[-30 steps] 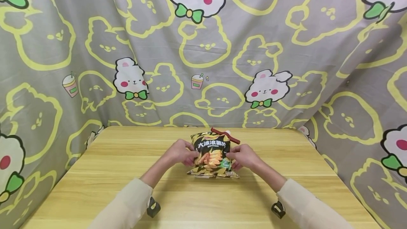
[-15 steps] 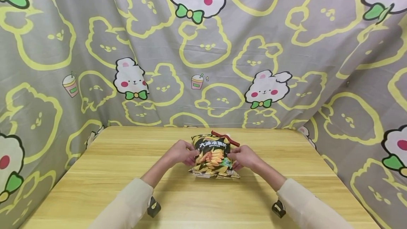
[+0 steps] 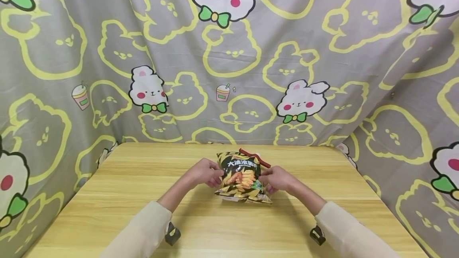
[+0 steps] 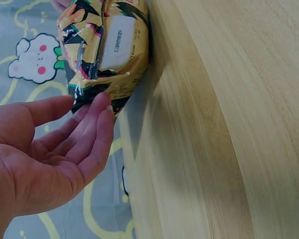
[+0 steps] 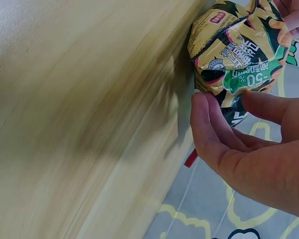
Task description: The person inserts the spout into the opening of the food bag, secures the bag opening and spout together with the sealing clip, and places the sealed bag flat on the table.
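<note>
A black and gold bag of potato chips (image 3: 241, 176), printed with ridged chips and Chinese characters, sits between my two hands at the table's middle. My left hand (image 3: 207, 172) pinches its left side. In the left wrist view, the thumb and fingertips meet at the edge of the chip bag (image 4: 120, 45), beside a white barcode label. My right hand (image 3: 279, 178) pinches the opposite side; in the right wrist view its thumb lies on the front of the chip bag (image 5: 239, 55) with the fingers underneath. Behind the bag lies a thin red strip (image 3: 263, 161), partly hidden, with something small and white next to it.
The light wooden table (image 3: 136, 194) runs back to a grey curtain (image 3: 247, 126) with yellow outlines and cartoon animals, which also hangs at both sides. Black devices (image 3: 173, 234) are strapped near both wrists.
The chip bag has shifted slightly toward me and to the right, its far end tipping lower. Both hands keep their grip and move a little with it.
</note>
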### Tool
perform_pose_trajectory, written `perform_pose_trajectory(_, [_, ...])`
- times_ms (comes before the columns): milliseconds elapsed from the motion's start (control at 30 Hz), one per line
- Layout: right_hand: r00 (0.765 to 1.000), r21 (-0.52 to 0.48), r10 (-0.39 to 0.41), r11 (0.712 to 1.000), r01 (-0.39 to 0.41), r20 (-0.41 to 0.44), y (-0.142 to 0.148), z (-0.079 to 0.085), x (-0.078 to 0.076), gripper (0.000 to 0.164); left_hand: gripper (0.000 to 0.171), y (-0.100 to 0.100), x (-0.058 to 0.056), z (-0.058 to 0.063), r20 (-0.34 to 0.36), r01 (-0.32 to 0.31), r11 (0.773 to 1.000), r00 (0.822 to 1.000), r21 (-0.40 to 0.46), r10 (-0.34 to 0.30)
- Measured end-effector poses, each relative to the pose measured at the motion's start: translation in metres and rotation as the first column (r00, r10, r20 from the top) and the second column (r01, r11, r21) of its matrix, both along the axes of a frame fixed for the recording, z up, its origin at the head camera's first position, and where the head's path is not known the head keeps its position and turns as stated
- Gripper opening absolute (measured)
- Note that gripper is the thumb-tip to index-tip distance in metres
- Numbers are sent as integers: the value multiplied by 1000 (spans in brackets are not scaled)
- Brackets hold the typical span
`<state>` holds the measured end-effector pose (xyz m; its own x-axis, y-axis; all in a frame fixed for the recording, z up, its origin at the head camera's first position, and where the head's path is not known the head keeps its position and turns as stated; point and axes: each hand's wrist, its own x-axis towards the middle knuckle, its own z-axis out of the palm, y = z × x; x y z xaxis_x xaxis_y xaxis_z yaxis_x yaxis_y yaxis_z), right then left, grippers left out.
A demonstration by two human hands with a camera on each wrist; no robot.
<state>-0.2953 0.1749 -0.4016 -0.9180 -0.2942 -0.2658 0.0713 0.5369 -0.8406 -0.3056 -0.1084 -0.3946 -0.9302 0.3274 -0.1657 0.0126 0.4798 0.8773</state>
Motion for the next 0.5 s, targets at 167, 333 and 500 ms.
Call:
perform_pose_trajectory(167, [1000,33,-7,999,7,-26,1,0,0,44,19,-3,0,0,-19,10,1000,1000,-25,-10])
perform_pose_trajectory(333, [999,39,-19,999,20,-31,2,0,0,43,19,-4,0,-1,-15,11,1000,1000,-22,-11])
perform_pose_trajectory(500, [999,45,-11,999,13,-40,5,1,1,45,19,-6,0,-1,-13,-4,1000,1000,-24,4])
